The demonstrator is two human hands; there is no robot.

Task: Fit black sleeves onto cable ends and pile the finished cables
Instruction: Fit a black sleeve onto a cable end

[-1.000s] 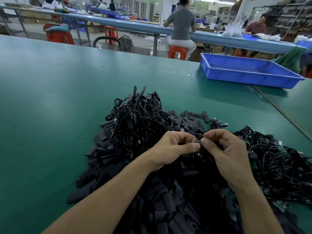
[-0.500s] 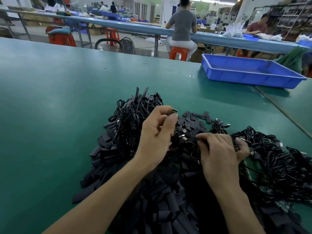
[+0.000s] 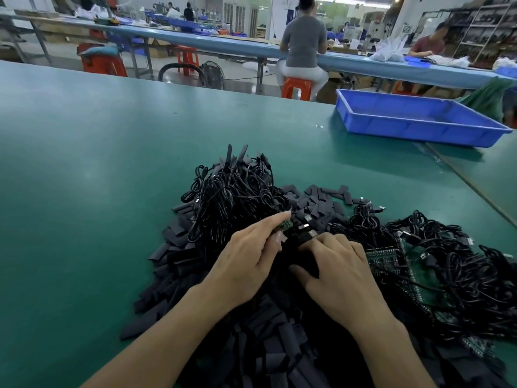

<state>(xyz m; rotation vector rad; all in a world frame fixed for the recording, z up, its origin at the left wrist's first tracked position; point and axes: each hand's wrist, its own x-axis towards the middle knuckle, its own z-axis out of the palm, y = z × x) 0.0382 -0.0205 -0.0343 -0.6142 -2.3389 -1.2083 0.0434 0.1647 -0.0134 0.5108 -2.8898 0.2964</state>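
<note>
Green table (image 3: 84, 191), blue bench (image 3: 223, 43) behind; left hand (image 3: 246, 259) grip pinches cable end (image 3: 285, 226); right hand (image 3: 341, 273) grip unclear

**Both hands meet at centre frame**

Two bare forearms rise from the lower edge. The left hand (image 3: 246, 264) pinches a cable end (image 3: 286, 225) between thumb and forefinger. The right hand (image 3: 342, 273) lies palm down just beside it, fingers (image 3: 327, 242) bent downward, tips hidden.
</note>
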